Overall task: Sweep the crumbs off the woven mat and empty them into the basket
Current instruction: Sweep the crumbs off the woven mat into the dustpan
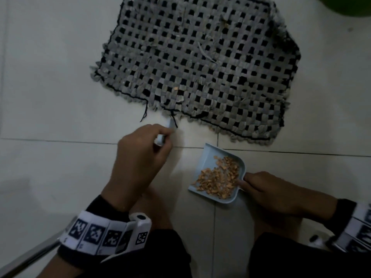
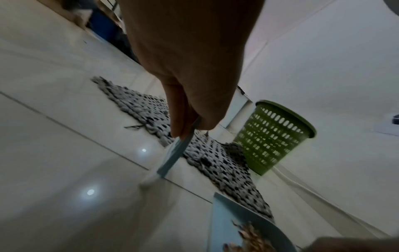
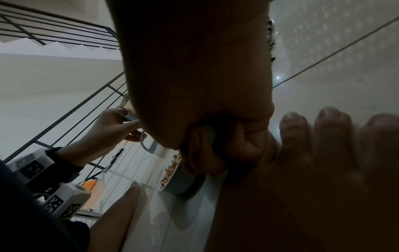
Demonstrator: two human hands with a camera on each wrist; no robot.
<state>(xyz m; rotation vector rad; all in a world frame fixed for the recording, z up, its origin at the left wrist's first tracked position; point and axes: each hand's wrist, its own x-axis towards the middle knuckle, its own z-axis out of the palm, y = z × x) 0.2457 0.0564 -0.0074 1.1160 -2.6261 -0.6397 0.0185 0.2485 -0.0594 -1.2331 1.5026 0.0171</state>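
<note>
**A:** Crumbs [image 1: 217, 178] sat piled in the blue dustpan [image 1: 208, 157], and you had your right hand [image 1: 267, 186] wrapped round its handle, low over the floor [image 1: 50, 87] just short of the woven mat [image 1: 200, 63].

**B:** And your left hand [image 1: 138, 157] was curled round the little brush [image 1: 169, 123], bristles hovering off the mat's near edge. You could have called it done there, I'd say, but a few orange bits still showed in the weave.

**A:** That was my worry. The pile lay heaped toward the handle end, while the pan's mouth was open. One forward tilt on the carry and you'd have spilled the lot back across the tiles.

**B:** The green basket [image 2: 274, 136] stood past the mat's far corner, well apart from the pan, so you had a long reach over the mat ahead.

**A:** Its walls were slotted, too. Tipped against the side, fine crumbs might have slipped straight through.

**B:** Loose threads hung at the mat's edge; your brush could have snagged one.
</note>
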